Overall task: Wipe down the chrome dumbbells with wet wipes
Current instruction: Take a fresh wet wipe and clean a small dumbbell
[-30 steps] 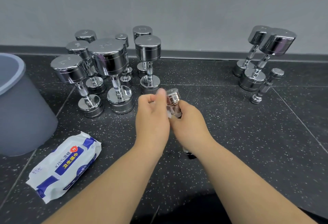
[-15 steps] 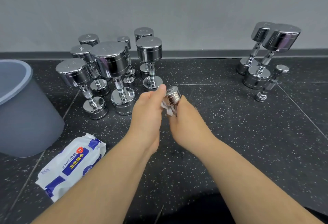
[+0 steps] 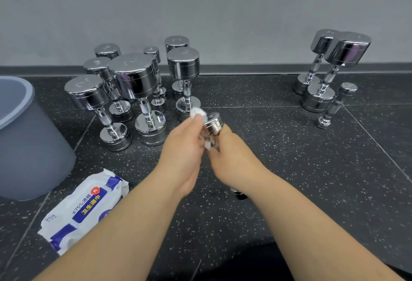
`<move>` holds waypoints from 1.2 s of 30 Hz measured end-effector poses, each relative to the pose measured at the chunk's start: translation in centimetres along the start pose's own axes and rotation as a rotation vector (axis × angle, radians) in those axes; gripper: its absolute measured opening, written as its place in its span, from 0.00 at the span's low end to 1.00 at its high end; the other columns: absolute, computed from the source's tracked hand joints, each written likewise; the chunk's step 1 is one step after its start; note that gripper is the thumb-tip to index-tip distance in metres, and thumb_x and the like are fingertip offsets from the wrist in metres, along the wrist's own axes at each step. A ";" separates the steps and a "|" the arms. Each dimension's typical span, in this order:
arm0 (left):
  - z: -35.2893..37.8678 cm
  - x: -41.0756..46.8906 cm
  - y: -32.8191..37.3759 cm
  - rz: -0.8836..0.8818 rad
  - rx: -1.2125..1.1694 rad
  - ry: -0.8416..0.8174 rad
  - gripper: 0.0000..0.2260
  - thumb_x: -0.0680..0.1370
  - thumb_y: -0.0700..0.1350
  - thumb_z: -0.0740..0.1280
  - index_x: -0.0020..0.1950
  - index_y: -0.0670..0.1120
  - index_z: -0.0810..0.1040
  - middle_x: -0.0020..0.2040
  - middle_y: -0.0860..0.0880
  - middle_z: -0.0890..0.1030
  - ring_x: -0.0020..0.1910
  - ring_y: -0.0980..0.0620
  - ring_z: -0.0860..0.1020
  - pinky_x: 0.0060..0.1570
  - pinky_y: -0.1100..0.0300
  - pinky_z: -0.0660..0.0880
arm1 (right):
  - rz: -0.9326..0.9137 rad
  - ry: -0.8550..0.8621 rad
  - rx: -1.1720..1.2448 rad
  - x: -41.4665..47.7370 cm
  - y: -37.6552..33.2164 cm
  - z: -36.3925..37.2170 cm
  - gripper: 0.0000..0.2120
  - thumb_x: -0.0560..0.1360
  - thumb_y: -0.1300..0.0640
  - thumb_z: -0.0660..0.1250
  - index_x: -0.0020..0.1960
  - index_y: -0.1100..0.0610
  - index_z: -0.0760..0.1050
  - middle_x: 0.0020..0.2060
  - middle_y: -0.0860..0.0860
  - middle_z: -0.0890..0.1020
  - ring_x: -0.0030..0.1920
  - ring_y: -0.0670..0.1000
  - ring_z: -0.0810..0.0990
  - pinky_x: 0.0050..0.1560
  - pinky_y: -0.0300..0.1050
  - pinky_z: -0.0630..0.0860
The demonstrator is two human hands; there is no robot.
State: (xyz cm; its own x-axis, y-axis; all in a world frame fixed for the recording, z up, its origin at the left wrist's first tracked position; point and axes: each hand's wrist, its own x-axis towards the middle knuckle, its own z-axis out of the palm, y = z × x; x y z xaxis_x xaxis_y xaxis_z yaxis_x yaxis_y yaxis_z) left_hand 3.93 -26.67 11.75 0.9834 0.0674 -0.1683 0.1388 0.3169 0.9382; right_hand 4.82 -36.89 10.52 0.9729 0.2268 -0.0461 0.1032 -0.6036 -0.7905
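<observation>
While the right hand (image 3: 236, 160) curls round the handle of a small chrome dumbbell (image 3: 214, 122), holding it tilted above the dark speckled floor (image 3: 289, 169), the left hand (image 3: 185, 147) pinches a white wet wipe (image 3: 197, 112) against its upper head. Behind the hands, a cluster of upright dumbbells (image 3: 133, 80) stands near the wall, and three more dumbbells (image 3: 323, 93) stand well apart at the right. A wipes pack (image 3: 87, 209) lies at the left, near a grey bin (image 3: 33, 147).
</observation>
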 end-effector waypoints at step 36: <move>-8.7 -4.2 6.0 -0.150 0.105 0.290 0.00 0.79 0.43 0.69 0.49 0.47 0.79 0.41 0.50 0.81 0.37 0.56 0.77 0.36 0.64 0.74 | 0.302 0.139 0.264 -3.2 2.5 0.4 0.37 0.70 0.52 0.77 0.73 0.47 0.63 0.66 0.48 0.71 0.61 0.50 0.72 0.56 0.43 0.67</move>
State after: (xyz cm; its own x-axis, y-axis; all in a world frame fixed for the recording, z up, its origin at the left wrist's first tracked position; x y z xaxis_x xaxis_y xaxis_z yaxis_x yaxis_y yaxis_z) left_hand -0.35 -16.80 15.41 0.8791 0.2984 -0.3717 0.3057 0.2453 0.9200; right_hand 1.85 -38.83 8.49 0.9719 -0.0459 -0.2310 -0.2294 -0.4063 -0.8844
